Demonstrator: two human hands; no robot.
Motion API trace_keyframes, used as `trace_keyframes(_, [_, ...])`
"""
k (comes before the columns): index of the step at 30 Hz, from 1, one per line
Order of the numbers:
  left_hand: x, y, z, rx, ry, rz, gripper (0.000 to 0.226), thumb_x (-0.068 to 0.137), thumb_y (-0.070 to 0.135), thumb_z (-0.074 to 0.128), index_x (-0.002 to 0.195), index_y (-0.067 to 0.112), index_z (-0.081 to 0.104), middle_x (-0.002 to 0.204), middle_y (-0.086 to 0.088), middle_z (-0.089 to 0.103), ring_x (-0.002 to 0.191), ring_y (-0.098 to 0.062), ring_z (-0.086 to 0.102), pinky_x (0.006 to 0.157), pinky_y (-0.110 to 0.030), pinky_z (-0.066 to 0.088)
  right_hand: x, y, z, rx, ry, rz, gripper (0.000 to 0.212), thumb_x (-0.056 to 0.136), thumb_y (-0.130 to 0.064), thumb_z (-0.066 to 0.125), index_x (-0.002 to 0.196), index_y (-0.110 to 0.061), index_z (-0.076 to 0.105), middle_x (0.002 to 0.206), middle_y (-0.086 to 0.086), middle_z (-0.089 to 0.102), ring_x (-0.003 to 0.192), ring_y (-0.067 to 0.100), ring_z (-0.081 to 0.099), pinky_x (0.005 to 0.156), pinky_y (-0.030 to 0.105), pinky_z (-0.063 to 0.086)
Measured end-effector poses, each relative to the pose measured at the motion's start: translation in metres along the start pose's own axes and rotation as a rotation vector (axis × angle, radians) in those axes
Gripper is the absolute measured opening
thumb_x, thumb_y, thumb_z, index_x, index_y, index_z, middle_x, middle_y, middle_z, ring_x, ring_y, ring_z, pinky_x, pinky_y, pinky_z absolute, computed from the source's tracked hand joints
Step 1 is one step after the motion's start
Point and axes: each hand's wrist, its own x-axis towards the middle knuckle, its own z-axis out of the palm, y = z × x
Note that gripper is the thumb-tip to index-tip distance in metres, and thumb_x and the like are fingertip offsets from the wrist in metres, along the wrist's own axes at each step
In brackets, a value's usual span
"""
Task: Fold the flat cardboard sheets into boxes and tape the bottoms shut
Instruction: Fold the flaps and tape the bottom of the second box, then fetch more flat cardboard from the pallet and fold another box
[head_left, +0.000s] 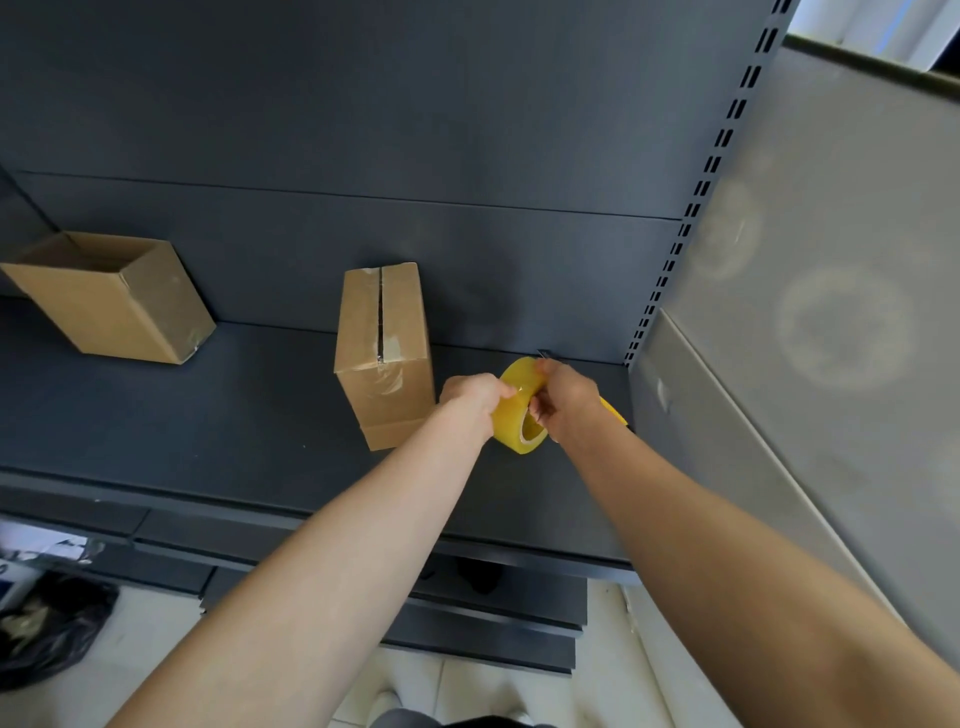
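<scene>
The left hand (475, 396) and right hand (565, 399) both grip the tape roll (511, 423) over the shelf's (208, 415) right end, its hole facing near; fingers hide its loose end. Just left, the box (384, 358) sits seam-up, the seam running near to far.

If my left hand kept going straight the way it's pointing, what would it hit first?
The yellow tape roll your left hand grips; past that, probably the shelf's back panel, though depth is unclear.
</scene>
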Motion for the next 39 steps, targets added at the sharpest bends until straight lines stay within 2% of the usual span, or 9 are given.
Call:
trace_keyframes(4, [0.002, -0.010, -0.005, 0.128, 0.044, -0.019, 0.069, 0.072, 0.033, 0.080, 0.127, 0.005, 0.047, 0.127, -0.010, 0.054, 0.112, -0.027, 0.053, 0.094, -0.039, 0.043, 0.002, 0.004, 0.000, -0.186, 0.078, -0.094, 0.044, 0.086, -0.028, 0.065, 0.120, -0.006, 0.049, 0.073, 0.006, 0.055, 0.060, 0.018, 0.053, 0.068, 0.031, 0.053])
trace_keyframes(7, [0.009, -0.025, -0.016, 0.214, 0.009, -0.014, 0.091, 0.069, 0.037, 0.082, 0.138, 0.003, 0.034, 0.134, -0.014, 0.047, 0.120, -0.031, 0.051, 0.100, -0.047, 0.044, 0.003, -0.001, -0.002, -0.445, 0.133, -0.231, 0.047, 0.086, -0.034, 0.062, 0.120, -0.003, 0.053, 0.088, 0.012, 0.062, 0.077, 0.027, 0.058, 0.070, 0.034, 0.048])
trace_keyframes(14, [0.001, -0.013, -0.031, 0.123, -0.062, 0.081, 0.009, 0.097, 0.005, 0.045, 0.104, 0.006, 0.049, 0.081, -0.007, 0.049, 0.066, -0.017, 0.046, 0.061, -0.022, 0.046, 0.003, 0.025, 0.002, -1.420, 0.139, -0.505, 0.024, 0.092, -0.030, 0.054, 0.093, -0.007, 0.058, 0.085, 0.006, 0.056, 0.082, 0.025, 0.057, 0.065, 0.028, 0.041])
trace_keyframes(17, [0.000, -0.001, -0.051, 0.024, 0.025, 0.160, 0.012, 0.094, 0.002, 0.046, 0.094, 0.008, 0.057, 0.075, -0.004, 0.052, 0.063, -0.013, 0.050, 0.059, -0.019, 0.048, 0.005, 0.032, 0.008, -1.621, 0.085, -0.463, 0.021, 0.089, -0.021, 0.055, 0.102, -0.006, 0.062, 0.091, 0.008, 0.059, 0.093, 0.026, 0.062, 0.067, 0.028, 0.042])
trace_keyframes(22, [0.002, 0.010, -0.088, -0.209, 0.110, 0.151, 0.009, 0.093, 0.010, 0.056, 0.099, 0.005, 0.061, 0.075, -0.004, 0.058, 0.065, -0.013, 0.057, 0.069, -0.027, 0.055, -0.002, 0.003, 0.045, -1.390, 0.153, -0.595, 0.029, 0.093, -0.026, 0.053, 0.109, -0.002, 0.059, 0.112, 0.018, 0.062, 0.101, 0.037, 0.059, 0.072, 0.033, 0.043])
trace_keyframes(26, [0.009, 0.009, -0.109, -0.319, 0.149, 0.075, 0.020, 0.088, 0.026, 0.066, 0.096, 0.008, 0.062, 0.082, -0.006, 0.068, 0.067, -0.018, 0.063, 0.066, -0.032, 0.056, -0.015, -0.023, 0.097, -1.217, -0.046, -0.785, 0.030, 0.097, -0.033, 0.045, 0.091, -0.007, 0.059, 0.103, 0.015, 0.063, 0.090, 0.028, 0.056, 0.069, 0.030, 0.040])
trace_keyframes(30, [0.014, 0.010, -0.126, -0.354, 0.193, 0.055, 0.029, 0.084, 0.030, 0.070, 0.097, 0.006, 0.063, 0.084, -0.011, 0.070, 0.061, -0.021, 0.065, 0.062, -0.032, 0.057, -0.020, -0.026, 0.131, -1.169, -0.230, -0.822, 0.044, 0.095, -0.035, 0.052, 0.134, -0.014, 0.050, 0.137, 0.009, 0.047, 0.130, 0.028, 0.040, 0.102, 0.037, 0.041])
trace_keyframes(33, [0.015, 0.015, -0.144, -0.366, 0.198, 0.052, 0.025, 0.082, 0.021, 0.072, 0.099, 0.005, 0.063, 0.079, -0.008, 0.065, 0.049, -0.016, 0.063, 0.051, -0.026, 0.055, -0.018, -0.027, 0.142, -1.233, -0.250, -0.828, 0.051, 0.096, -0.034, 0.052, 0.142, -0.014, 0.041, 0.145, 0.009, 0.039, 0.136, 0.029, 0.032, 0.107, 0.038, 0.038])
trace_keyframes(39, [0.020, 0.026, -0.182, -0.322, 0.292, 0.058, 0.006, 0.080, 0.007, 0.069, 0.080, 0.006, 0.063, 0.054, -0.005, 0.062, 0.048, -0.016, 0.061, 0.062, -0.033, 0.057, -0.023, -0.039, 0.167, -1.324, -0.242, -0.876, 0.060, 0.097, -0.036, 0.049, 0.148, -0.014, 0.027, 0.154, 0.006, 0.026, 0.141, 0.026, 0.021, 0.112, 0.039, 0.028])
